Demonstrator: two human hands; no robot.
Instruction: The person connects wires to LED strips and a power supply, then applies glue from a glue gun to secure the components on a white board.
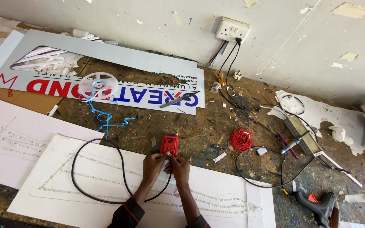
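My left hand (pixel 153 164) and my right hand (pixel 179 168) meet over a white board (pixel 64 185) lined with thin light strips (pixel 216 202). Both hands pinch something small at the near end of a small red box-shaped device (pixel 170 144); what they hold is too small to tell. A black cable (pixel 77 158) loops across the board to the left and runs under my left wrist.
A coil of red wire (pixel 241 139) lies to the right. Farther right are a black glue gun (pixel 320 204), a blue-handled tool (pixel 291 145) and tangled black leads up to a wall socket (pixel 232 29). A clear reel (pixel 98 85) rests on a printed sign panel (pixel 119 67).
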